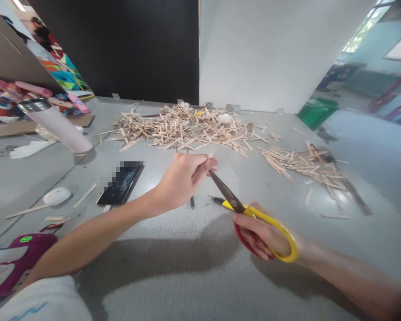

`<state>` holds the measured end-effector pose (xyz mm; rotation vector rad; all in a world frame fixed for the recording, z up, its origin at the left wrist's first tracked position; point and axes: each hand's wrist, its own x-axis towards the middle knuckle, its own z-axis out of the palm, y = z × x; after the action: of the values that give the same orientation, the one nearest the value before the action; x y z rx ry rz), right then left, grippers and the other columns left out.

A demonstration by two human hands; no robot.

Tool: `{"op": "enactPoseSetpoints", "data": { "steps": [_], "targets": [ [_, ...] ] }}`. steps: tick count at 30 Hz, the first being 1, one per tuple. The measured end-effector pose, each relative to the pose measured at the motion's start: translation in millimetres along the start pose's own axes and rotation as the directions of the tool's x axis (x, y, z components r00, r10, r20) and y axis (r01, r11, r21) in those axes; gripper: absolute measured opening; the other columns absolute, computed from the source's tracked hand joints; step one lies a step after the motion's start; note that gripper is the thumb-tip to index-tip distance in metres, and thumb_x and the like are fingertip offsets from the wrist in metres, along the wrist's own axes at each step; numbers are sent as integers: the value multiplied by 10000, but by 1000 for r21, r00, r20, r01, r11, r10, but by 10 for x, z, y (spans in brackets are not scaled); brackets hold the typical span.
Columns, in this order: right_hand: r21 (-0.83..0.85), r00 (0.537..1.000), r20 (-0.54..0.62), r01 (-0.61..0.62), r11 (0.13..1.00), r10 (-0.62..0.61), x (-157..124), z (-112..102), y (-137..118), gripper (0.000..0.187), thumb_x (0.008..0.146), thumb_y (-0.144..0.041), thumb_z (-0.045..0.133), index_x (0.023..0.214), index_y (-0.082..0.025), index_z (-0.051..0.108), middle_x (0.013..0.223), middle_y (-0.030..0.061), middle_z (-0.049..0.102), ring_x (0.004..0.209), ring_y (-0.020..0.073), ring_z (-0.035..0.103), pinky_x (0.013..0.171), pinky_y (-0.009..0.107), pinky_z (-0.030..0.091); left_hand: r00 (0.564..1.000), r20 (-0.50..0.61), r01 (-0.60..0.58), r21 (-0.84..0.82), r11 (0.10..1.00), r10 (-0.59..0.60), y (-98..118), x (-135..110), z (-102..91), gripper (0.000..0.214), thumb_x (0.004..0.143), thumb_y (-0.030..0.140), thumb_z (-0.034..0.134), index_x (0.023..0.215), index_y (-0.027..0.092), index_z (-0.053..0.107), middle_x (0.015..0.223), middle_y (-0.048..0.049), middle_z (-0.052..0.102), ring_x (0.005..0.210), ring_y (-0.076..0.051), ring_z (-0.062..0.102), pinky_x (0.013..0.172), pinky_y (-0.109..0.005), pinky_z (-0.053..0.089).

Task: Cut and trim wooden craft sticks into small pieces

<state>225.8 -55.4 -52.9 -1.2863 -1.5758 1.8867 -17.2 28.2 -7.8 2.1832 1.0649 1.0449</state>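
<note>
My left hand (186,178) is closed in a pinch above the middle of the table. A small pale bit shows at its fingertips, too small to name. Held in my right hand (259,234) is a pair of scissors (232,196) with yellow and red handles. Its dark blade points up and left, with the tip at my left fingertips. Beside the blade, a thin dark piece with a yellow part (220,202) shows; whether it belongs to the scissors I cannot tell. Beyond my hands lies a wide heap of thin wooden sticks (177,127).
More sticks (297,165) lie at the right near a dark long tool (357,196). On the left are a phone (122,187), a pale tumbler (58,127), a white rounded object (56,196) and a purple device (30,252). Black and white panels (250,53) stand behind.
</note>
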Motion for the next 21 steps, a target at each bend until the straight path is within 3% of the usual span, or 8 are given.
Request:
{"op": "enactPoseSetpoints", "data": {
  "steps": [5,8,12,21],
  "targets": [
    [62,994,-111,17,998,-10,-11,24,-10,671,986,-672,633,497,-233,496,344,-47,411,285,96,411,335,203,340,972,105,234,-304,923,-212,71,38,-88,427,1130,448,579,926,150,808,954,-128,870,737,-213,841,642,-274,667],
    [9,989,-126,79,997,-77,-35,39,-11,592,1001,-631,627,594,-205,578,419,-38,477,363,96,456,418,209,397,947,124,322,-370,872,-297,145,47,-160,440,1125,489,588,980,144,820,860,-115,854,676,-212,827,649,-289,690],
    [-50,991,-92,97,994,-101,-99,52,9,596,1007,-662,603,649,-185,616,525,9,583,427,97,488,435,212,368,928,195,371,-408,834,-317,198,30,-202,472,1132,495,573,962,136,827,802,-110,841,648,-203,817,616,-268,677],
    [-134,997,-80,-9,991,-2,-197,69,5,628,1004,-715,583,641,-202,596,487,-42,441,414,89,415,390,192,319,938,220,334,-371,866,-267,248,-24,-211,484,1118,542,589,976,161,850,874,-112,862,624,-185,794,537,-229,619]
  ]
}}
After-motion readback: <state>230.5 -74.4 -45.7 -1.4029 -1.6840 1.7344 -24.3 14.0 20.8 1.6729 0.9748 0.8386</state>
